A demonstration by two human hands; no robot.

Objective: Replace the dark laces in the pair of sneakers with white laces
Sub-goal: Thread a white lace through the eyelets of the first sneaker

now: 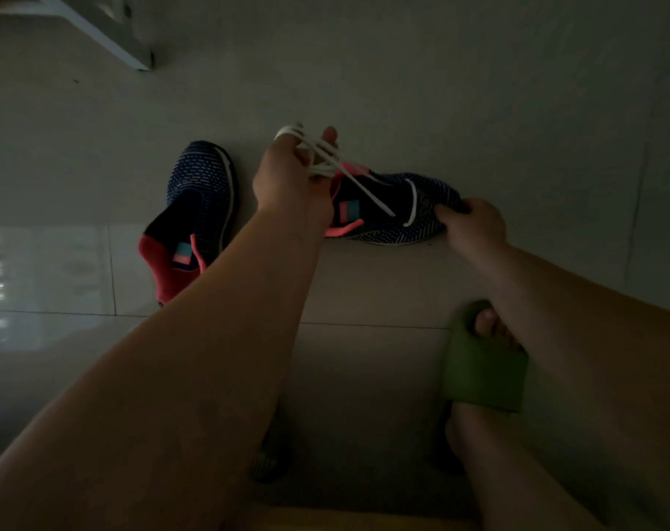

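Floor (402, 70): pale, shiny tiles, dim light, both shoes lying on it.

Left sneaker (195, 208), at about nine o'clock from the middle of the view: dark blue knit, pink heel lining, toe pointing to twelve o'clock. No lace to be seen on it at all, dark or white. Looks like the old lace is out and the new one not yet in.

Right sneaker (394, 208), near three o'clock from the other shoe: lying sideways, toe pointing to three o'clock. White lace (367, 195) already through some holes, with one short white bar across the front and one long strand going up toward eleven o'clock. No dark lace on this one either. Only partly laced, by the look of it, with more holes to fill and a bow to tie.

Left hand (291, 178), up over the heel end of that shoe: fingers curled, holding a bunch of the white lace, with loops wound round the fingertips.

Right hand (475, 224), at the toe end: fingers and thumb pinching the toe of the shoe, keeping it steady.

Green slipper (482, 366), at five o'clock: on one foot, toes poking out.

Small square tag inside each shoe, blue and pink. Too dark and small to read. No brand name or other words to make out anywhere.

About halfway, at a guess: dark laces gone, one shoe started, one shoe waiting.
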